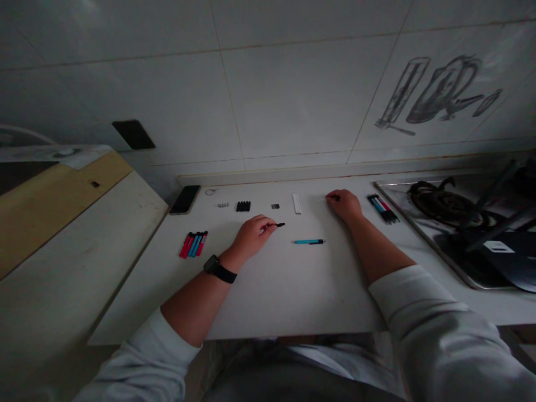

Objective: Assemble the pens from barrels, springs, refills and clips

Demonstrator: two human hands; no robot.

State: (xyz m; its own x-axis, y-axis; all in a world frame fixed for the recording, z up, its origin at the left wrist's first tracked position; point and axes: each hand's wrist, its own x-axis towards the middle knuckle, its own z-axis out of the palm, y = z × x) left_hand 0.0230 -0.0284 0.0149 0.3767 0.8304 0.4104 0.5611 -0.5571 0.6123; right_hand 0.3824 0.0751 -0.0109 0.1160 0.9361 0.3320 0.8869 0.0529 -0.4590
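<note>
My left hand [253, 233] pinches a small black pen part [281, 224] between thumb and fingertips, just above the white counter. To its right lies a blue pen [310, 242], flat on the surface. Farther right, my right hand [344, 204] is closed with its fingertips down at the counter, beside something small and clear that is hard to make out. Between the hands, toward the wall, are white sticks [296, 204] and small dark pieces [275, 206]. Black cylindrical pieces [243, 206] and small springs [223, 205] lie beyond my left hand.
Red and blue pen barrels [193, 244] are lined up at left. Several pens [383, 209] lie at right beside a gas stove [456, 223]. A phone [185, 200] and a thin ring [211, 191] sit near the tiled wall [293, 100]. A cabinet panel [79, 223] borders the left.
</note>
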